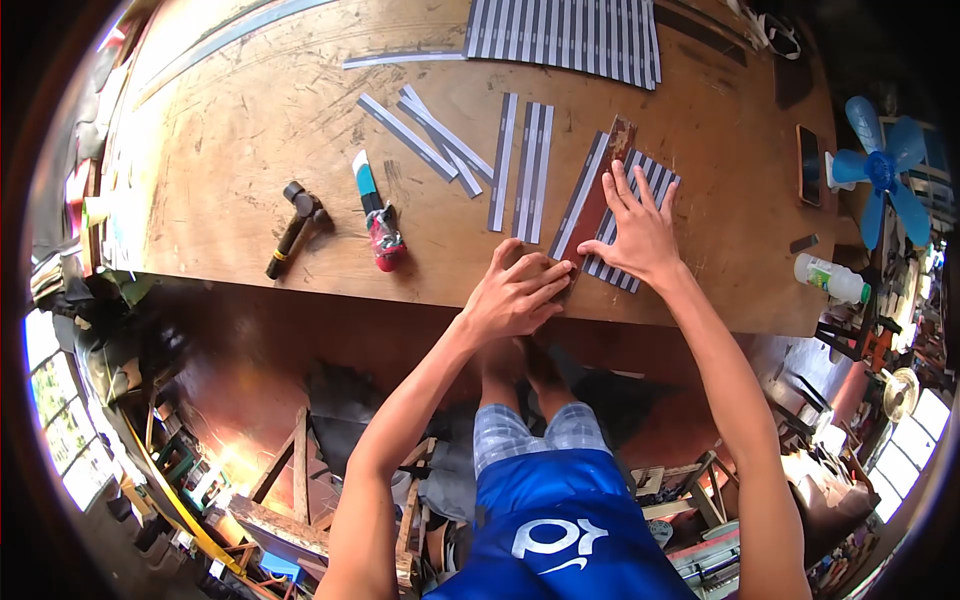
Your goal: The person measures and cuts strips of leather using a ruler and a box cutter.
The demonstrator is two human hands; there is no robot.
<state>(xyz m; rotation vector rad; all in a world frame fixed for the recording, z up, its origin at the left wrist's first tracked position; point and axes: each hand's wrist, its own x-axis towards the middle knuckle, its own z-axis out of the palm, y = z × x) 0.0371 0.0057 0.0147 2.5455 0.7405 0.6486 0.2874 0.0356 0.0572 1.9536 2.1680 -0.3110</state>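
A reddish-brown flat bar (592,212) lies slantwise across a sheet with black and white stripes (655,180) near the table's front edge. My right hand (638,228) presses on the bar and the sheet, fingers spread and thumb stretched out to the left. At the bar's lower end is my left hand (520,290), its fingers bent and drawn together; whatever they grip is hidden. Left of the bar lie narrow striped strips (534,175), one single strip (503,160) and a few crossed strips (445,140).
A hammer (297,228) and a cutter knife with a teal and red handle (378,215) lie on the wooden table (230,130). Further back is a large striped sheet (560,40). A phone (808,165), a blue fan (880,170) and a white bottle (830,277) are at right.
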